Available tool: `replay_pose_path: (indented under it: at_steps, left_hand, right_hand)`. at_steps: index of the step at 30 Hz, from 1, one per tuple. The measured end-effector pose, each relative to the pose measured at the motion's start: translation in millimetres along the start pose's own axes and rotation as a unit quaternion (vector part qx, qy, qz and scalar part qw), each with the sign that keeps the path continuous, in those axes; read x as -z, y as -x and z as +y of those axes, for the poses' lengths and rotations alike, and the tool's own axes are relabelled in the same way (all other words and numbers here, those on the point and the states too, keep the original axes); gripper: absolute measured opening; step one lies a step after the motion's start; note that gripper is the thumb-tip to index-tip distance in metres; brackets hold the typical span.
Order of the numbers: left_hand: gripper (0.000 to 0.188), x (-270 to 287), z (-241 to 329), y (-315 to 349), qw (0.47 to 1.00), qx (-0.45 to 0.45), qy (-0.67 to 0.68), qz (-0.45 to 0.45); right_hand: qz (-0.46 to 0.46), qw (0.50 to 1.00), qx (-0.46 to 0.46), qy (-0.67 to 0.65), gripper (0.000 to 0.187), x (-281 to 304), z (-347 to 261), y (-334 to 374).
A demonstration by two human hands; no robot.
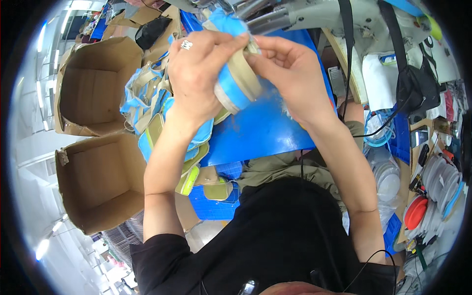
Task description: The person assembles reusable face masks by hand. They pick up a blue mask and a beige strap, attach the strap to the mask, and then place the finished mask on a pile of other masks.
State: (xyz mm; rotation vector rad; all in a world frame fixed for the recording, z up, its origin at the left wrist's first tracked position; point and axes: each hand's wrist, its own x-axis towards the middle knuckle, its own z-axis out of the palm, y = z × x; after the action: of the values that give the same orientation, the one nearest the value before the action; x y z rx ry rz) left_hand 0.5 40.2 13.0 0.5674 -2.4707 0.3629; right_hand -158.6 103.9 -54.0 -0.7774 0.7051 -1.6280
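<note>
A curved piece of sewn fabric, blue with beige bands (239, 78), hangs between my hands just in front of the metal parts of a grey sewing machine (319, 17). My left hand (199, 73), with a ring on one finger, is closed on its upper left side, thumb pressed along the beige band. On the other side, my right hand (292, 73) pinches the fabric's edge between thumb and fingers. The lower part of the piece is slightly blurred. Below it lies the blue work surface (260, 135).
Beside my left forearm lies a heap of blue and beige sewn pieces (147, 98). Two open cardboard boxes (91, 93) stand farther left. A black pouch (418, 91) hangs at the right, near a black cable. White rolls (435, 179) and a red one (416, 212) sit at far right.
</note>
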Motion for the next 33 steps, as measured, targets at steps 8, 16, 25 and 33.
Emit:
replay_pose_path:
  at_steps: [8,16,25,33]
  left_hand:
    - [0.037,6,9,-6,1.0,0.015,-0.006,0.002]
    - [0.041,-6,-10,-12,1.0,0.022,-0.022,0.0]
    - [0.02,-6,-28,-2,0.872,0.295,0.391,-0.002]
    - [0.023,-2,-29,-3,0.858,0.302,0.415,-0.026]
  right_hand:
    - [0.034,0.999,-0.024,-0.011,0.029,-6,-5,4]
    - [0.051,0.999,0.006,0.016,0.025,-8,0,-18]
    - [0.016,0.999,0.029,-0.001,0.028,-4,11,-19]
    - [0.015,0.999,0.025,-0.014,0.028,-5,11,-15]
